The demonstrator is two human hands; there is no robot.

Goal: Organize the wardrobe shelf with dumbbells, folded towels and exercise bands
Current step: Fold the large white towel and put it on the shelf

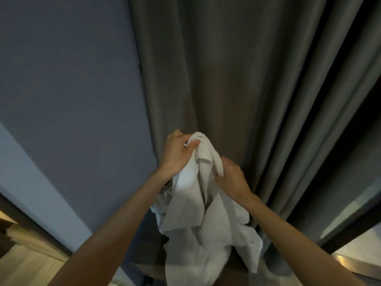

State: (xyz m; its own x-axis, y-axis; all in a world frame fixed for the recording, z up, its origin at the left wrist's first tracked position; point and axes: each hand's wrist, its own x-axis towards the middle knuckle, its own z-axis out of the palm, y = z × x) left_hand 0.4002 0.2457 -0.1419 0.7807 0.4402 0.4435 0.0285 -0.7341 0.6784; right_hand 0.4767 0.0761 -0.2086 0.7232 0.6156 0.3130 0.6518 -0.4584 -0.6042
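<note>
A white towel hangs unfolded and crumpled in front of me, held up in the air by both hands. My left hand grips its top corner, fingers curled round the bunched cloth. Slightly lower and to the right, my right hand pinches another edge of the same towel. The towel's lower part droops down past the bottom of the view. No dumbbells, exercise bands or shelf are in sight.
A grey curtain hangs in folds straight ahead, close behind the towel. A blue-grey wall fills the left. A dark frame runs along the right, and pale wooden flooring shows at the lower left.
</note>
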